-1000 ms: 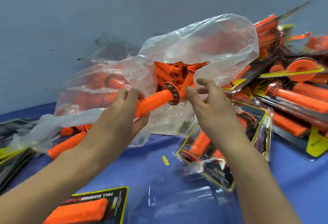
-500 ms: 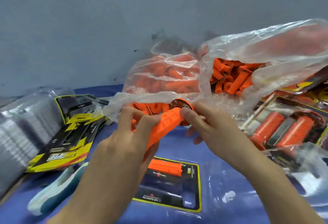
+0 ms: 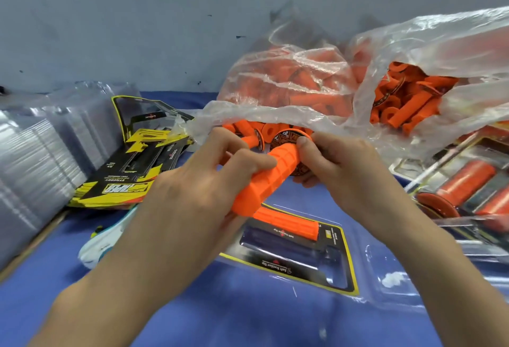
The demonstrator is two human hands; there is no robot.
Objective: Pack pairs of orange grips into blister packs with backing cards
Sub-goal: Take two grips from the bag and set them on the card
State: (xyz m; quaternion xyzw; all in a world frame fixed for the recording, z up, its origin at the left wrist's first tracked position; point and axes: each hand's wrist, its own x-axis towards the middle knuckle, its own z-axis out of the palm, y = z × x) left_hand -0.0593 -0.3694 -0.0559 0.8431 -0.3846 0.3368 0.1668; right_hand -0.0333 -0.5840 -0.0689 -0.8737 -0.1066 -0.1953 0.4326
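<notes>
Blue table (image 3: 192, 319), grey wall (image 3: 137, 16) (perhaps scuffed), grip (image 3: 264, 181)

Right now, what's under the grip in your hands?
Under the held grip lies a blister pack with its backing card, one seated grip in the far slot; the near slot looks empty. The left hand hides the pack's left end.
</notes>
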